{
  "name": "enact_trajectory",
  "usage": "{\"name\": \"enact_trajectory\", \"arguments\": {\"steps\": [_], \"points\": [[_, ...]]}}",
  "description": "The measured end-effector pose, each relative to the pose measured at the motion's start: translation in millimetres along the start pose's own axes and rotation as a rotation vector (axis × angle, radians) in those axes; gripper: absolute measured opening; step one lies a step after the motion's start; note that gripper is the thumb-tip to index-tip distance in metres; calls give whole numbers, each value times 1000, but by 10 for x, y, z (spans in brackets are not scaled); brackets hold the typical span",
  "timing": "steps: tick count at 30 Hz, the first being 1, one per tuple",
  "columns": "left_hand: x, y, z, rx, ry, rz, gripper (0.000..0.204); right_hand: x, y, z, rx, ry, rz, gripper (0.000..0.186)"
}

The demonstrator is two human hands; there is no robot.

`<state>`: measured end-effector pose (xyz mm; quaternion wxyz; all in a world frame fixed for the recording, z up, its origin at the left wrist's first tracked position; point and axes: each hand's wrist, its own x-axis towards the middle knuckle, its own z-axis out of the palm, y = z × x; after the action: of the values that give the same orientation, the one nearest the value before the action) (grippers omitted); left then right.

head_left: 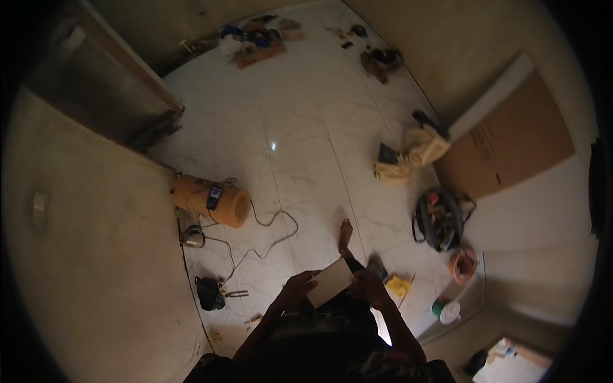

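A flat, pale rectangular piece is held at a slant in front of my body; I cannot tell if it is tile, board or a thin box. My left hand grips its left edge, the fingers reaching over it. On the opposite edge, my right hand is closed, its fingers partly in shadow. Beyond the piece, a bare foot rests on the floor. A yellow packet lies on the floor to the right of my right hand.
At left stand an orange cylinder with a trailing cable, a metal jug and a black bag. A tool bag, clay-coloured pot, white-and-green tub, sacks and a cardboard sheet line the right wall.
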<state>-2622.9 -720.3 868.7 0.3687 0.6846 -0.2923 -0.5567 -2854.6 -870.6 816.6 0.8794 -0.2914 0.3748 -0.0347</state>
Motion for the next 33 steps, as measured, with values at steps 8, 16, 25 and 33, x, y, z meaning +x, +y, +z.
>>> {"name": "enact_trajectory", "arguments": {"steps": [8,16,25,33], "points": [[1223,840,-1304,52,284,239,42,1947,-1996,1077,-635,-150,-23,56],[2087,1840,-2818,107,642,191,37,3631,-3441,2790,-614,-134,170,81],[3443,1956,-5251,-33,367,306,66,6476,-3934,2791,-991,-390,-307,89],[3933,1758,-7961,-492,638,243,56,8464,-4922,2105,141,44,278,32]]}}
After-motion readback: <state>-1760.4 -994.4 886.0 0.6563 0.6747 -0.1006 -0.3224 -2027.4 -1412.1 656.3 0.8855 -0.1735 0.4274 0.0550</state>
